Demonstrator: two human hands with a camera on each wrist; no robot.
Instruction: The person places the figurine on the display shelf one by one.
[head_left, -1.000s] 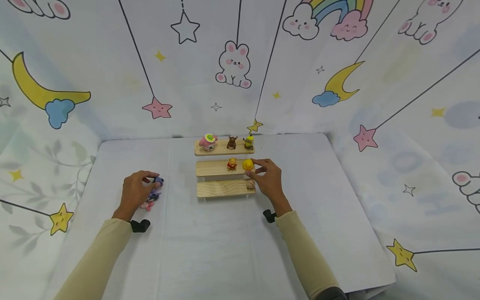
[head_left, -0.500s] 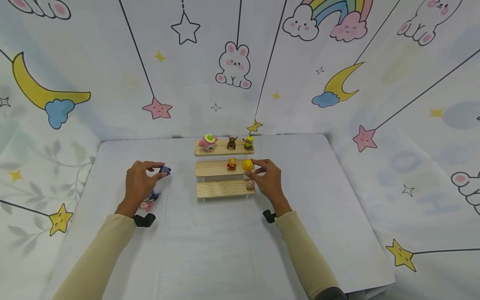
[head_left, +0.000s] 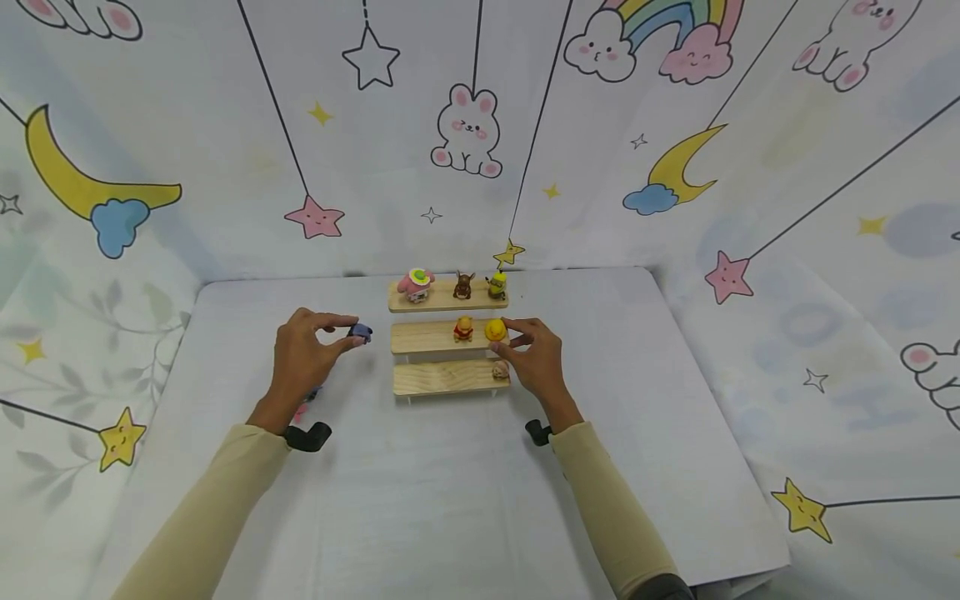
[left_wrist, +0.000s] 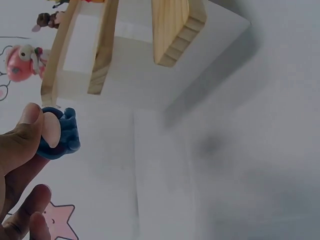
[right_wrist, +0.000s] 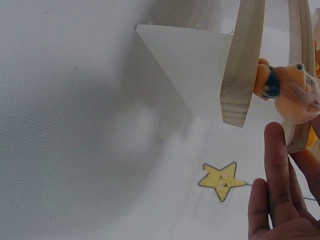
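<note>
Left hand (head_left: 300, 358) is seen pinching a small blue figure (head_left: 361, 332) between thumb and fingertips, held above the table (head_left: 420, 492) at 9 o'clock of the middle shelf (head_left: 423, 336) of the wooden shelf rack (head_left: 446, 379). A pink oval patch on the blue figure (left_wrist: 57, 134) is shown only by the left wrist view, with the thumb pressed on it; long axis cannot be told, and the lobed end is pointed toward the shelf edge at 12 o'clock. Two more small figures (head_left: 303, 402) are partly hidden under the left hand in the head view.

A pink figure (head_left: 416, 284), brown figure (head_left: 463, 285) and yellow figure (head_left: 497, 286) are seen on the top shelf.

Right hand (head_left: 536, 362) is held with fingers curled loosely about the yellow ball figure (head_left: 496, 330); actual contact cannot be told. An orange bear figure (right_wrist: 290, 90) lying against the shelf edge is shown close only by the right wrist view.
</note>
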